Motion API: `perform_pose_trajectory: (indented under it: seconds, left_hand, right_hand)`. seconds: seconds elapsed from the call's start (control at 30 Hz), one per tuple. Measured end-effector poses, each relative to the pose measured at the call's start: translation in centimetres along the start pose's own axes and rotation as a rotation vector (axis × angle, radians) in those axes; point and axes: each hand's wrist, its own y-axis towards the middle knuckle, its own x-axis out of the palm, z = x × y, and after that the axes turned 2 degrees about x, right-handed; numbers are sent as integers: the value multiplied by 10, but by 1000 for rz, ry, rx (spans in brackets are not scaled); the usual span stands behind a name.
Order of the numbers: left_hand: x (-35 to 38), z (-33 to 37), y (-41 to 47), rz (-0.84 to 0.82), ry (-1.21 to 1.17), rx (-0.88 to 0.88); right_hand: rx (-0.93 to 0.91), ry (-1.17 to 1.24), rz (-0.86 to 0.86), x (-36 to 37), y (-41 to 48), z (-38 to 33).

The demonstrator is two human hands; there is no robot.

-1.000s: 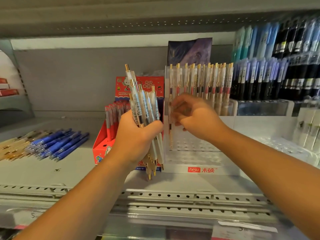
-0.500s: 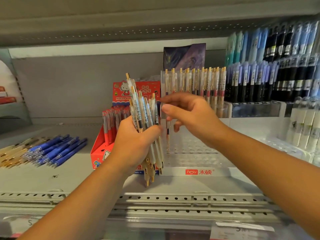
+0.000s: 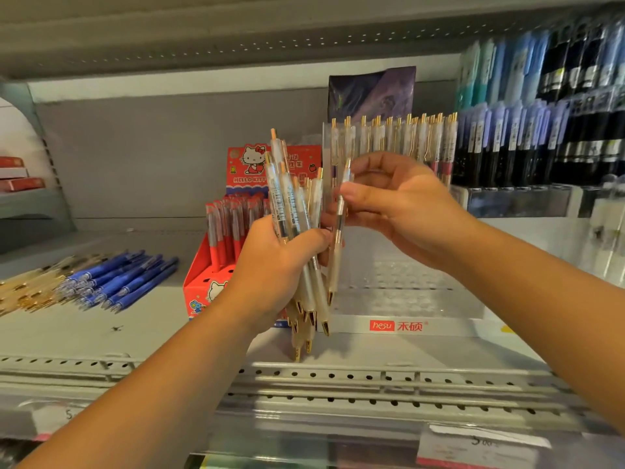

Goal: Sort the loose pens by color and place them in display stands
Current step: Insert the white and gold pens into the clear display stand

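Gripping a bunch of frosted white pens (image 3: 297, 231) with gold tips, the left hand (image 3: 280, 265) is closed around the middle of their barrels, clicker ends up and tips pointing down below the fist; just to the right of that hand, the right hand (image 3: 389, 211) pinches 1 single white pen (image 3: 338, 238) between thumb and fingers, held upright beside the bunch with its gold tip hanging lower than the palm; whether this pen touches the bunch cannot be told. Behind the right hand stands a clear display stand (image 3: 399, 299) with a white front strip, its rear row filled with upright white-and-gold pens (image 3: 406, 137) and its perforated base bare in front of them; behind the left hand sits a red cartoon-cat display box (image 3: 203, 282) holding red pens (image 3: 226, 228). Far to the left of the left hand, loose blue pens (image 3: 125, 275) lie in a heap on the shelf (image 3: 101, 326), with loose gold-toned pens (image 3: 30, 289) touching them on their outer side; to the right of the right hand, racks of dark and pale blue pens (image 3: 541, 130) stand upright, blurred.
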Motion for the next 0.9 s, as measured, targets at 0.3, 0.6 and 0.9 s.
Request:
perform_pose_trajectory:
  seconds: [0.3, 0.6, 0.9]
  left_hand:
    - [-3, 2, 0, 80, -42, -32]
    - [-3, 2, -1, 49, -45, -37]
    - [-3, 1, -1, 26, 4, -23]
  right_hand:
    - [-151, -371, 291, -9, 8, 4]
    - [-206, -444, 327, -13, 11, 8]
    - [-102, -570, 287, -12, 13, 17]
